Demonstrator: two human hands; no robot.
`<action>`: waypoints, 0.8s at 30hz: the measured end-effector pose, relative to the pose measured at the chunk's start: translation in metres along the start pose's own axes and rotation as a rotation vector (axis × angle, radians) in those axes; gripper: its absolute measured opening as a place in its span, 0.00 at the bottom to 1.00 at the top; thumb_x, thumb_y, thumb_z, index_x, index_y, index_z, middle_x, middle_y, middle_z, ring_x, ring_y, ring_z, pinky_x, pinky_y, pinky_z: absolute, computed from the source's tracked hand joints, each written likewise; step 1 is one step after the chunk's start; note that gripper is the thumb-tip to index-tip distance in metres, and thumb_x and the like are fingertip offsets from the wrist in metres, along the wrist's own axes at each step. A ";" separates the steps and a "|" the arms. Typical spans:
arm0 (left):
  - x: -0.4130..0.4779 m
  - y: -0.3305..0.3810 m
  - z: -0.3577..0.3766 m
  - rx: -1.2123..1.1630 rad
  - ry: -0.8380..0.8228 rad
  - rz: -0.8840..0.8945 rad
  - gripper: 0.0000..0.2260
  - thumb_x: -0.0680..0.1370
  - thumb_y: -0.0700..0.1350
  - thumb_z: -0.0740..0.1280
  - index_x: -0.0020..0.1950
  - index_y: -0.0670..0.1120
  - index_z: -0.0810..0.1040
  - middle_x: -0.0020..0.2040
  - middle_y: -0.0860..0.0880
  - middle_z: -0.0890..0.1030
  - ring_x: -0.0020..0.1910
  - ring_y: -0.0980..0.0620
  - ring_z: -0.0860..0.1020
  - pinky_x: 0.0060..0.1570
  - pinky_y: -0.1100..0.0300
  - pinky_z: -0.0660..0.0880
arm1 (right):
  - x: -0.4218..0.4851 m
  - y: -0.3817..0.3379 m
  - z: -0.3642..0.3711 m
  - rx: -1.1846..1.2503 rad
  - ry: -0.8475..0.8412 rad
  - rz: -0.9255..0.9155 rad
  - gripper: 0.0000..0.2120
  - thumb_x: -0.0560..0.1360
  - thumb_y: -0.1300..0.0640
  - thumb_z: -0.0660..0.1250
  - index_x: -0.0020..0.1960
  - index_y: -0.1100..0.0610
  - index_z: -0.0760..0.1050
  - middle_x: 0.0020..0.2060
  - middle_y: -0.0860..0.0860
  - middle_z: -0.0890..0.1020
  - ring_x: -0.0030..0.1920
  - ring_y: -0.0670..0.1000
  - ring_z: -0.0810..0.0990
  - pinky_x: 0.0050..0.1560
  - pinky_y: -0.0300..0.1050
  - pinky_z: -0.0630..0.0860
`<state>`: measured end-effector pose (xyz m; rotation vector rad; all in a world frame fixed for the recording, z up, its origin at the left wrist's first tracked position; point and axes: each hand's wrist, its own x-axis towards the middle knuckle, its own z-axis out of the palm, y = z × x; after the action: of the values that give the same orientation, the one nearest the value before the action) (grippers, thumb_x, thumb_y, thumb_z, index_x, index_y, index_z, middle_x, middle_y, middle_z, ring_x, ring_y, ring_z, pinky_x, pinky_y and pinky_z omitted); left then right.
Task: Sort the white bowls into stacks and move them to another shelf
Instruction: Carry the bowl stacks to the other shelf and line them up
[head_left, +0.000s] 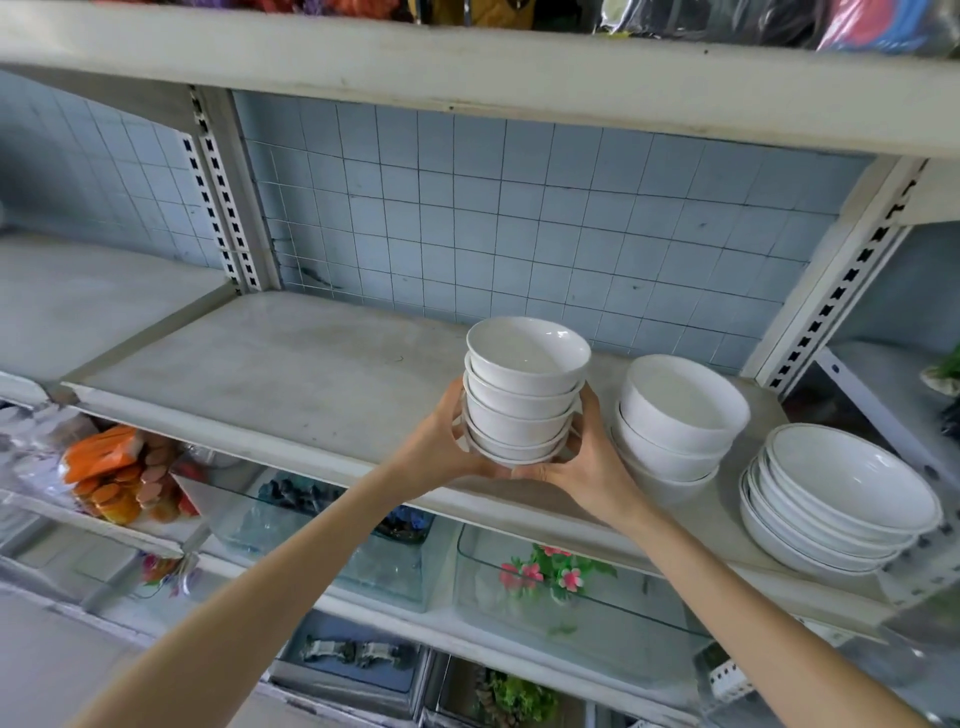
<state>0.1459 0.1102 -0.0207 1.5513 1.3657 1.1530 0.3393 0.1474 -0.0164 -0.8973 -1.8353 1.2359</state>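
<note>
Our left forearm and right forearm rise from the bottom of the view and converge on one stack of small bowls, four or five nested. The left hand cups the stack's left side and the right hand cups its right. The fingers of both are curled round the lowest bowls and nearly meet beneath the base, thumbs up the sides, so both hands hold the stack.

The stack stands over the front part of the middle shelf. We cannot tell whether its base rests on the board or hangs just above it. Its long axis is upright and leans a little away from us at the top.

What matters for the next move is how things lie on either side. The stack sits squarely between our hands, neither nearer than the other. Just beside the right hand stands a stack of deeper bowls, and a stack of wide shallow bowls lies further right. To the left the shelf board runs bare.

We judge that any sideways travel should go left or straight toward us — a drift right would knock our knuckles into the deeper bowls — and that the stack must stay level so the top bowl does not slide.
</note>
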 end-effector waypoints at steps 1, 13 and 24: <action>-0.002 0.001 0.001 0.000 0.007 -0.002 0.47 0.63 0.35 0.80 0.72 0.56 0.56 0.64 0.61 0.71 0.59 0.71 0.71 0.53 0.76 0.69 | -0.002 -0.002 0.000 0.003 -0.003 -0.002 0.53 0.58 0.62 0.80 0.68 0.38 0.50 0.62 0.43 0.73 0.64 0.46 0.74 0.58 0.42 0.76; -0.036 0.038 -0.031 0.025 0.090 0.020 0.47 0.62 0.38 0.80 0.74 0.54 0.58 0.63 0.58 0.73 0.61 0.61 0.72 0.50 0.79 0.69 | -0.006 -0.052 0.014 0.025 -0.046 -0.064 0.53 0.56 0.56 0.78 0.67 0.33 0.49 0.62 0.39 0.71 0.65 0.38 0.69 0.59 0.39 0.75; -0.072 0.028 -0.137 0.061 0.109 0.048 0.46 0.61 0.42 0.81 0.68 0.63 0.59 0.61 0.65 0.72 0.59 0.64 0.72 0.54 0.77 0.69 | 0.015 -0.094 0.115 0.044 -0.052 -0.072 0.57 0.56 0.58 0.78 0.76 0.45 0.47 0.63 0.38 0.71 0.67 0.39 0.68 0.62 0.45 0.74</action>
<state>0.0225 0.0321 0.0372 1.5922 1.4537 1.2514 0.2196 0.0834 0.0447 -0.7747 -1.8574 1.2604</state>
